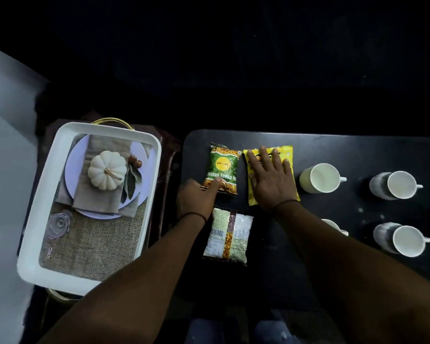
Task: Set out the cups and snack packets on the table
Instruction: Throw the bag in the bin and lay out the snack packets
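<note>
On the black table [333,150] lie three snack packets: a green one [224,165], a yellow one [287,155] and a white-and-brown one [227,235] nearer to me. My left hand [196,197] touches the green packet's near left corner with its fingertips. My right hand [271,180] lies flat, fingers spread, on the yellow packet. White cups stand to the right: one [320,178] beside the yellow packet, two more [397,184] [405,240] farther right, and one [333,225] mostly hidden behind my right forearm.
A white tray [35,227] with a printed pumpkin-and-plate picture sits left of the table on a dark stand with gold handles. My knees show below the table's near edge. The far side of the scene is dark.
</note>
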